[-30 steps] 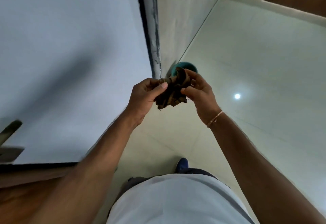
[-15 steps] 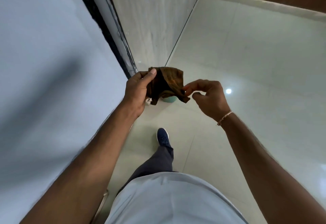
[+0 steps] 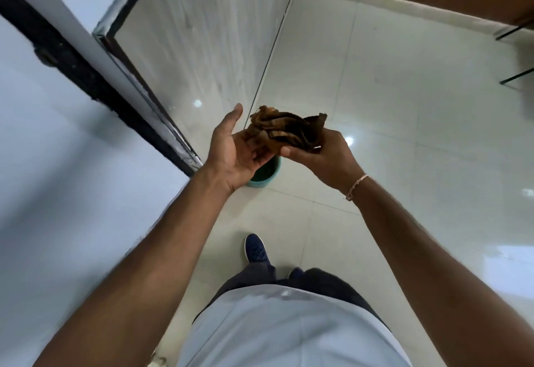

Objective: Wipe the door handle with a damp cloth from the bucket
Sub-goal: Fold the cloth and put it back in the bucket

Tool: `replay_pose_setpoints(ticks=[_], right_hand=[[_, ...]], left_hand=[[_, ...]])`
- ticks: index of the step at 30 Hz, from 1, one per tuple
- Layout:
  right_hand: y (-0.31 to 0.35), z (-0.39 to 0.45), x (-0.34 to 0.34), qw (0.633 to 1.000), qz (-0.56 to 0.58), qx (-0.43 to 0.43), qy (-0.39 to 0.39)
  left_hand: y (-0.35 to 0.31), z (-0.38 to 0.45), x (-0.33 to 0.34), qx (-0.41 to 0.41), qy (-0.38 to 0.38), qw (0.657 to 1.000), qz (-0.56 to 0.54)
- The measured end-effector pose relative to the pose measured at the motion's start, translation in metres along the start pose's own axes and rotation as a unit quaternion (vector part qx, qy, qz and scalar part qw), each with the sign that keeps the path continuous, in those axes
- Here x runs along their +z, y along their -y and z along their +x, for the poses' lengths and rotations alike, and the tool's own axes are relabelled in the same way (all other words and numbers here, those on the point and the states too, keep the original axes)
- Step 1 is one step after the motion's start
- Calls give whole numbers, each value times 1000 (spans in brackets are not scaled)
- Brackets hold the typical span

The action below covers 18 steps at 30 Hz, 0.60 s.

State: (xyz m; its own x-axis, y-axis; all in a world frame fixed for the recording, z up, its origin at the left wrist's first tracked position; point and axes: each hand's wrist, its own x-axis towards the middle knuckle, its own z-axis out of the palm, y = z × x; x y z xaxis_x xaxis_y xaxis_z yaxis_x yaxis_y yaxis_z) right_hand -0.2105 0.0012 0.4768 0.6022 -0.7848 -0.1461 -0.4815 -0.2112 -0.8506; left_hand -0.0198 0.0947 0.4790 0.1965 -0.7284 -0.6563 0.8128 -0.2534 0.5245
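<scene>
Head view: the right hand (image 3: 323,155) grips a crumpled brown cloth (image 3: 284,132) at chest height, fingers closed over its right end. The left hand (image 3: 234,153) lies open, palm up, with the cloth's left end resting on its fingers. Below them a teal bucket (image 3: 264,174) stands on the floor (image 3: 404,106), beside the glass door (image 3: 202,49). The door handle cannot be made out.

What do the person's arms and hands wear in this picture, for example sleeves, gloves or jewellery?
Both forearms are bare, with no sleeve showing. The left hand wears no glove, ring or band that can be seen. The right hand is also ungloved, and a thin light-coloured bracelet circles its wrist.
</scene>
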Motion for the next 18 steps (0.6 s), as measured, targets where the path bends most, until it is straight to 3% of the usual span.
replay_pose_setpoints(ticks=[5,8,10,14,16,18], right_hand=[[-9,33,1,992,95,77,-30],[-19,55,-2,992,80,98,-28],[-24,75,-7,983,135,119,-32],[-42,127,-30,909,333,243,-64],[-64,152,-36,878,341,330,-61],[-88,176,-38,873,303,381,-25]], left_hand=[[13,24,25,32,22,997,67],[11,48,32,63,-24,993,102],[6,67,34,81,-56,988,119],[-7,99,42,114,-136,972,154],[-14,111,49,124,-177,960,179],[-20,123,61,131,-202,949,205]])
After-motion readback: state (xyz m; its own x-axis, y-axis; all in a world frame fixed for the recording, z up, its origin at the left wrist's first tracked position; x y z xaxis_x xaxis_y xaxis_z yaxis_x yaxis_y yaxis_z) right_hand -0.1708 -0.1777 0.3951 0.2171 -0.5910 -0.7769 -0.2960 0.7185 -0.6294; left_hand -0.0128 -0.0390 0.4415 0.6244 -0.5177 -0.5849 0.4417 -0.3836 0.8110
